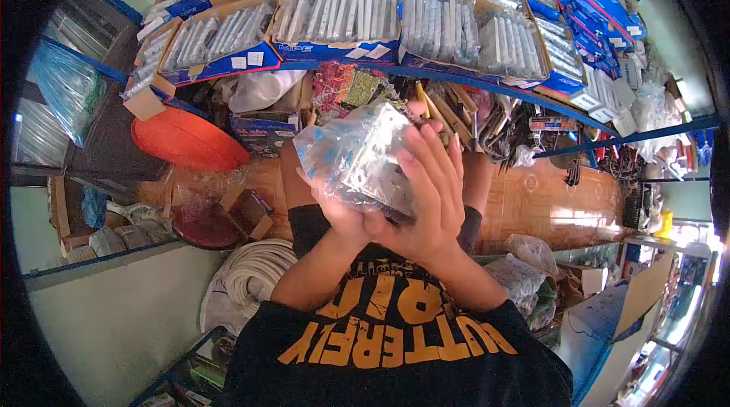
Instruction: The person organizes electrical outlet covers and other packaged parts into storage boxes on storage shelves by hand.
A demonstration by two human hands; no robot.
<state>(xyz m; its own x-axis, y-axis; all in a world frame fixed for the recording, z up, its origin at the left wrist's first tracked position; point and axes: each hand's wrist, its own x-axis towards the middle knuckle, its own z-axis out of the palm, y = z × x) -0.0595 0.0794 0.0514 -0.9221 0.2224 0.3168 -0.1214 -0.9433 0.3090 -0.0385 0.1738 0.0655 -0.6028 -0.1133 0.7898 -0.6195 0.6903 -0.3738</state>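
Between my two hands is a clear plastic packet (365, 152) with blue print, held up in front of my chest. Something pale or shiny fills it, but glare and the crinkled film hide its kind. My left hand (342, 213) supports the packet from its lower left side, with most of its fingers hidden behind it. On the other side, my right hand (433, 186) presses against the packet with long, nearly straight fingers. The heels of both hands come close together beneath it.
Blue cardboard boxes (338, 49) of upright plastic-wrapped pieces line the shelf ahead. A red-orange round lid or basin (186, 139) leans at left. Coiled white hose (255, 274) lies by my left arm. Plastic bags (525, 274) and an open carton (608, 323) are at right.
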